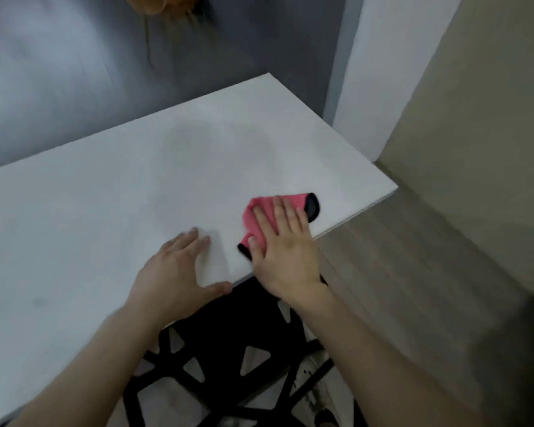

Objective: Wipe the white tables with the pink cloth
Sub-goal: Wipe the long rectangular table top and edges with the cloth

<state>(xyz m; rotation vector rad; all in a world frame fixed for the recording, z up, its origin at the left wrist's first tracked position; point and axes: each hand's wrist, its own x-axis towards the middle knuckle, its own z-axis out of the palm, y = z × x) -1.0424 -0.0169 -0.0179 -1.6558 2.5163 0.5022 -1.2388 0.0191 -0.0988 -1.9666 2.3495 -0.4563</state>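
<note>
Flat right hand [282,254] half hides pink cloth [302,200]; blurred left hand [173,269] flat on table [105,195].

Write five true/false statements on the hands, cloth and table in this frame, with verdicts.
1. The right hand presses flat on the pink cloth. True.
2. The left hand holds a spray bottle. False: it rests open on the white table and holds nothing.
3. The cloth lies near the table's right-hand corner, close to the near edge. True.
4. The cloth is plain pink all over. False: black trim shows at two of its ends.
5. A black chair with triangular cutouts stands below the table's near edge. True.
</note>
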